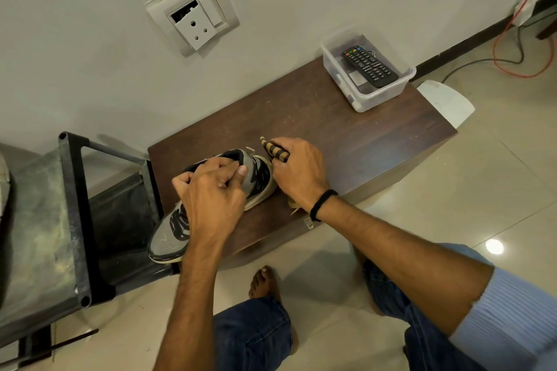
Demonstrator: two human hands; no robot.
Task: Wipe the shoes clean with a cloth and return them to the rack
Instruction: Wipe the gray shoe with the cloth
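While the shoe is pinned down: the step in hand looks like the wiping itself, worked at the heel end.
Shoe: a grey and black trainer (167,242) lies on the brown table (346,129), heel toward the wall, toe sticking out past the near left edge toward the rack.
Left hand: the left hand (211,199) grips the shoe across its middle, fingers curled into the opening and thumb pressed on the outer side near the heel.
Right hand: the right hand (298,173) has its fingers curled round a bunched cloth, held right at the heel end of the shoe. Whether the cloth is pressing on the shoe or sits just beside it, I cannot tell.
Cloth: the cloth (275,153) is striped brown and dark. One end pokes out beyond the knuckles and a scrap shows under the wrist.
Rack: the rack (72,205) is a black frame with a dull green shelf, standing just left of the table beside the toe.
Progress: probably midway. The shoe is not yet back on the rack, and only this one shoe is plainly visible.
Next move: likely needs the left hand to hold firm or turn the shoe, so the cloth can reach the sides and toe.
Far end: a clear plastic box (379,93) holds a remote (369,66), well apart from the work.
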